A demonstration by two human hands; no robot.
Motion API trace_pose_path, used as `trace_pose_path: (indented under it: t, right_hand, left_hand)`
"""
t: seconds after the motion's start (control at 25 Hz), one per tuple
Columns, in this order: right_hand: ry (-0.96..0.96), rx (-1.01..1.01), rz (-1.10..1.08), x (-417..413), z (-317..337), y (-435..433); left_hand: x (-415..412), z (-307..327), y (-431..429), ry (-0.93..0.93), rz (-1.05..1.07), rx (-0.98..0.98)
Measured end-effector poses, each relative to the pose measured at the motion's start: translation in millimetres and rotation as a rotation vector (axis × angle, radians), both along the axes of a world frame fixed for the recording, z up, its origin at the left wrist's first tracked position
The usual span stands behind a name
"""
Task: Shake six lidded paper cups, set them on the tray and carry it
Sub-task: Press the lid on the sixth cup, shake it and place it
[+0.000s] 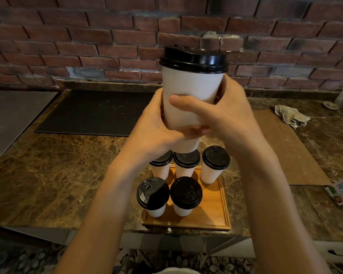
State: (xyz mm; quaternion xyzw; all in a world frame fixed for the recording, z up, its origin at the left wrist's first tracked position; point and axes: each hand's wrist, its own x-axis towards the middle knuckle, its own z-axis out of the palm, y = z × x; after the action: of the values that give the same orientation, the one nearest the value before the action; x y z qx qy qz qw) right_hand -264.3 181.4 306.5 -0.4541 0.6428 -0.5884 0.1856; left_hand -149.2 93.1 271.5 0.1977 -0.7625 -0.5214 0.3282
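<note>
Brick wall [87, 36], marbled table [67, 165]: one paper cup [190, 89] raised in both hands.
Cup upright, black lid [193, 59] on; left hand [154, 127] and right hand [226, 119] wrap its lower half, right thumb across the front. Directly below, five lidded cups [186, 191] stand on the wooden tray [212, 206] at the table's near edge, three behind, two in front. Black mat [95, 111] back left; crumpled cloth [291, 115] far right.

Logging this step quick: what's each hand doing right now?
Left hand: grips the raised lidded paper cup, fingers curled round it.
Right hand: grips the same cup, thumb across its front.
</note>
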Motion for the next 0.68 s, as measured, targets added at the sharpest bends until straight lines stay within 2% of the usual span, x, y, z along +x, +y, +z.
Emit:
trace_pose_path:
  t: [0.16, 0.36, 0.48, 0.68]
  right_hand:
    - [-0.023, -0.063, 0.021, -3, -2, 5]
    - [0.046, -0.128, 0.000, -12, -4, 16]
    - [0.095, -0.125, -0.033, -20, -12, 25]
    - [0.092, -0.122, -0.109, -35, -31, 40]
  left_hand:
    - [7, 2, 1, -0.005, -0.054, 0.021]
    - [25, -11, -8, 0.028, -0.067, 0.050]
    - [41, -38, -23, 0.023, 0.105, -0.017]
    - [66, -137, -49, -0.185, 0.530, -0.170]
